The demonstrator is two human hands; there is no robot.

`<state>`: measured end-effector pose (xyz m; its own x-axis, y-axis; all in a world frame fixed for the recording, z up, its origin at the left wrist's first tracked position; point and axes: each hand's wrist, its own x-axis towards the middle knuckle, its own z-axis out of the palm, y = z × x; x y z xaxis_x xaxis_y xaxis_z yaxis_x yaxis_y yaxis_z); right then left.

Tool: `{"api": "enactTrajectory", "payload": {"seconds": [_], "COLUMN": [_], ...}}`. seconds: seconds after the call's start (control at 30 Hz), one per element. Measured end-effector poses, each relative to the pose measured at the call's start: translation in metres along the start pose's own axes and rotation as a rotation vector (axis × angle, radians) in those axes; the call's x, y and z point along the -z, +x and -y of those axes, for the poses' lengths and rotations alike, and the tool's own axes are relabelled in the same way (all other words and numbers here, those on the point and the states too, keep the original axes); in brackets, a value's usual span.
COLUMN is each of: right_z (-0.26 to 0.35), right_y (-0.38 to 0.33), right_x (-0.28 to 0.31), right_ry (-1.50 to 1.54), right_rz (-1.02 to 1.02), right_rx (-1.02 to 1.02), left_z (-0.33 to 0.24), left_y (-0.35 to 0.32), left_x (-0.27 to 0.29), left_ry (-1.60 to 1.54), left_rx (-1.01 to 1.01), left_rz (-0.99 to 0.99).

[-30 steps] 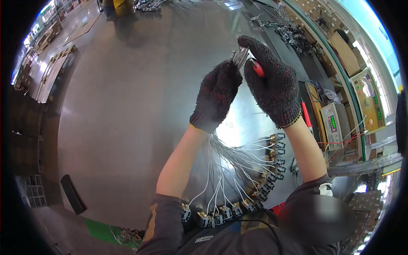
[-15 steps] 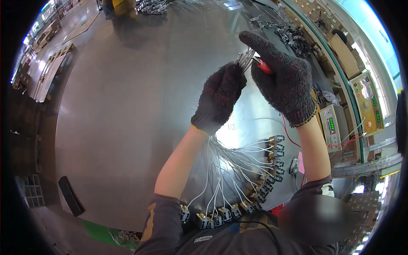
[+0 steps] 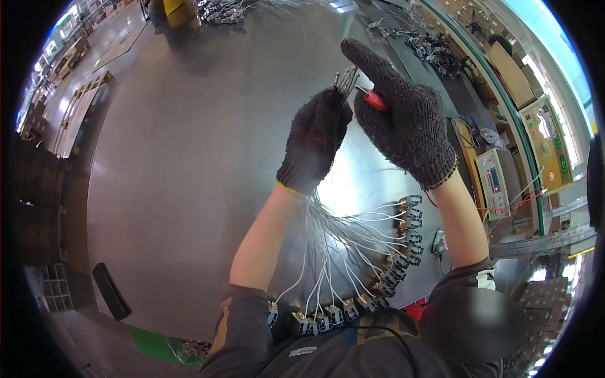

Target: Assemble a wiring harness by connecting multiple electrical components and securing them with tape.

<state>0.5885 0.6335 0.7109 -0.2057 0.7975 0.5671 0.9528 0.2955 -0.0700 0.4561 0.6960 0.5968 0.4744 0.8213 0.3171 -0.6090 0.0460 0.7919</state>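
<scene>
Your left hand (image 3: pixel 313 140) stays clenched around the bundle of white wires (image 3: pixel 343 80) at upper centre, while your right hand (image 3: pixel 403 120), gripping the red-handled tool (image 3: pixel 373 99), has closed in against the wire tips since 1 second ago.

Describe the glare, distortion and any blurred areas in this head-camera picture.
Head view: strong fisheye bending, with a black rim around the round image and table edges curving; bright glare on the shiny metal table beneath the wire bundle; overexposed windows at upper right; a deliberately blurred patch at lower right; the gloved left hand and right hand are sharp, dark against the reflective surface.
</scene>
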Motion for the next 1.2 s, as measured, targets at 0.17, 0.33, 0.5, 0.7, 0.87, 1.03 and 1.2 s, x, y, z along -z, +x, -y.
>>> {"api": "enactTrajectory", "payload": {"seconds": [0.17, 0.33, 0.5, 0.7, 0.87, 1.03, 1.2], "right_z": [0.001, 0.011, 0.009, 0.006, 0.000, 0.000, 0.010], "right_y": [-0.004, 0.002, 0.000, -0.028, -0.037, -0.032, -0.025], "right_x": [-0.002, -0.009, -0.014, 0.004, -0.002, -0.007, -0.012], "right_ry": [0.097, 0.094, 0.127, 0.518, 0.298, 0.232, 0.136], "right_rz": [-0.017, 0.013, 0.037, 0.116, 0.276, 0.202, 0.260], "right_rx": [-0.035, -0.088, -0.094, -0.295, -0.212, -0.176, -0.083], "left_z": [-0.001, 0.005, 0.003, -0.002, -0.007, -0.005, -0.005], "left_y": [-0.003, -0.002, 0.001, 0.003, -0.003, -0.007, -0.013], "left_x": [-0.006, 0.004, 0.006, 0.020, 0.047, 0.052, 0.051], "left_ry": [-0.064, -0.116, 0.028, 0.192, -0.061, -0.211, -0.160], "left_rx": [0.037, 0.022, -0.027, 0.129, 0.196, 0.322, 0.298], "left_rz": [0.010, -0.054, -0.069, 0.028, 0.118, 0.147, 0.139]}}
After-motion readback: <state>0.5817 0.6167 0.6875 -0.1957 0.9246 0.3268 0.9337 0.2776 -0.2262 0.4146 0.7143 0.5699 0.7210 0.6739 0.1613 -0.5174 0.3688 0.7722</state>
